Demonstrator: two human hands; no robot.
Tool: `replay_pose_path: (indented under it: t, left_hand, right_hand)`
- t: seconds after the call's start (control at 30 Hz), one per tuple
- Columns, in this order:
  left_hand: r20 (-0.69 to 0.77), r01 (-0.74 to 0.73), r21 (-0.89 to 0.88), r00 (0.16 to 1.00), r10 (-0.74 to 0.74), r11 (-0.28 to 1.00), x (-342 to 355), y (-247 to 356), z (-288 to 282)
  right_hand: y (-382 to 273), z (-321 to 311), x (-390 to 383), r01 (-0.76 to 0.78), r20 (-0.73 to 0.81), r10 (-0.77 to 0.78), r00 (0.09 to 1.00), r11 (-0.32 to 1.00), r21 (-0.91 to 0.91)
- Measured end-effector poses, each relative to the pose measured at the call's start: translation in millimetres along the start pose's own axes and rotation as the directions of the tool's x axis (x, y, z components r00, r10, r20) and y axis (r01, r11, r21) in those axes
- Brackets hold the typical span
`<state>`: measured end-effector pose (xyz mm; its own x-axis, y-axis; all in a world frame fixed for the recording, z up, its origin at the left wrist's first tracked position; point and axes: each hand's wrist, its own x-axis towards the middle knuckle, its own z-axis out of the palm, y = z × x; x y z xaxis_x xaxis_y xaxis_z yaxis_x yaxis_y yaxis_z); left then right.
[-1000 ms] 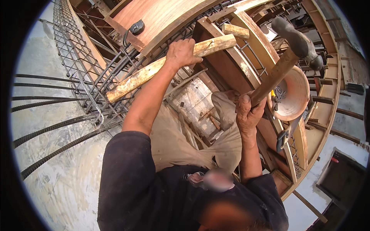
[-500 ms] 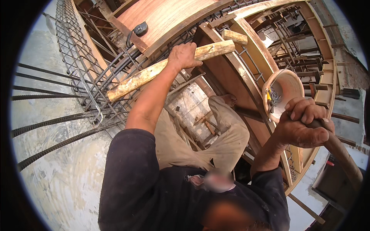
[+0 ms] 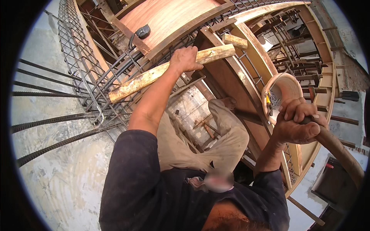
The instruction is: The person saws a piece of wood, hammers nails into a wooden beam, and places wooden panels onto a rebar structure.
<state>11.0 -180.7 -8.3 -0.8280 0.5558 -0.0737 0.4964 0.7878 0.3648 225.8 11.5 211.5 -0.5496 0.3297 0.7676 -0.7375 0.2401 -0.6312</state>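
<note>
My left hand grips a long rough wooden batten that lies across the steel rebar cage and reaches toward the curved wooden formwork. My right hand is closed around a wooden hammer handle that runs off to the lower right; the hammer head is out of view. My bent leg in tan trousers rests below between the formwork boards.
A plywood panel lies at the top with a small dark object on it. Rebar rods stick out left over a concrete surface. Timber scaffolding stands at the right.
My right hand has swung the hammer from raised over the formwork back and down to the right, its head leaving the view. The left hand has kept hold of the batten.
</note>
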Motion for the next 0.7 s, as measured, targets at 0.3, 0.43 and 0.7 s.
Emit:
replay_pose_path:
  t: [0.3, 0.43, 0.7]
  left_hand:
    - [0.013, -0.006, -0.038, 1.0, 0.007, 0.999, -2.1, -7.3, 1.8]
    - [0.007, -0.016, -0.038, 1.0, 0.017, 0.999, -4.5, -8.9, 4.7]
    - [0.042, 0.007, -0.05, 0.999, -0.005, 0.999, -6.4, 1.2, -0.2]
  right_hand:
    - [56.9, -3.5, -44.1, -0.488, 0.086, 0.715, 0.694, 0.555, -0.673]
    - [56.5, -11.2, -54.4, -0.178, 0.228, 0.204, 0.952, 0.975, -0.13]
    - [75.2, -39.1, -98.9, -0.309, 0.06, 0.83, 0.554, 0.272, -0.911]
